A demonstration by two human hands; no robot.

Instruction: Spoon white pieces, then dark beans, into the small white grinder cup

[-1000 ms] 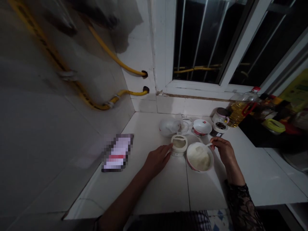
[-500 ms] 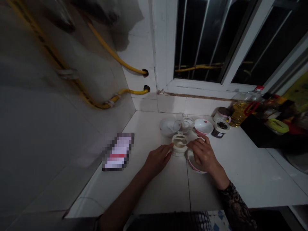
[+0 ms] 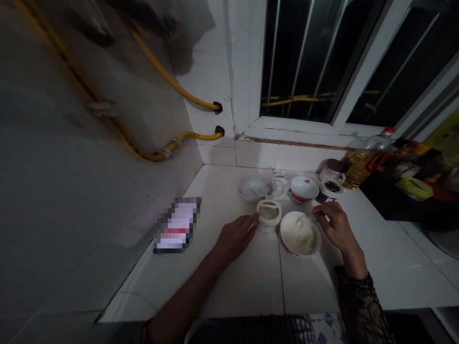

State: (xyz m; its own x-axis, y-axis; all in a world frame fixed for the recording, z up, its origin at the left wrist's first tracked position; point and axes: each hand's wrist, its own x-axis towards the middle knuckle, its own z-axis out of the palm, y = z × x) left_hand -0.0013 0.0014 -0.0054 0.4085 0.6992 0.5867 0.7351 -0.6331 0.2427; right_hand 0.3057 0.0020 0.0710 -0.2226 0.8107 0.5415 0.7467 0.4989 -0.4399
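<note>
My left hand [image 3: 238,236] rests its fingertips on the side of a small white jar [image 3: 268,228] whose flip lid stands open, with pale contents inside. To the right of the jar is a bowl [image 3: 283,239] with a pinkish-red outside, holding white powder [image 3: 301,236]. Over this bowl's upper right rim, my right hand [image 3: 333,223] pinches a small pale spoon [image 3: 309,218], its bowl end low over the powder. The spoon's outline is faint against the white.
Behind stand a clear glass container [image 3: 251,188], a white-and-red bowl [image 3: 303,188] and a dark-filled jar [image 3: 329,188]. An oil bottle [image 3: 356,167] and other condiments are at the right, by a lidded green-topped container [image 3: 415,188]. A phone [image 3: 177,224] lies at the left.
My right hand has moved right, taking the spoon from the jar's mouth to over the bowl of powder. My left hand stays at the jar.
</note>
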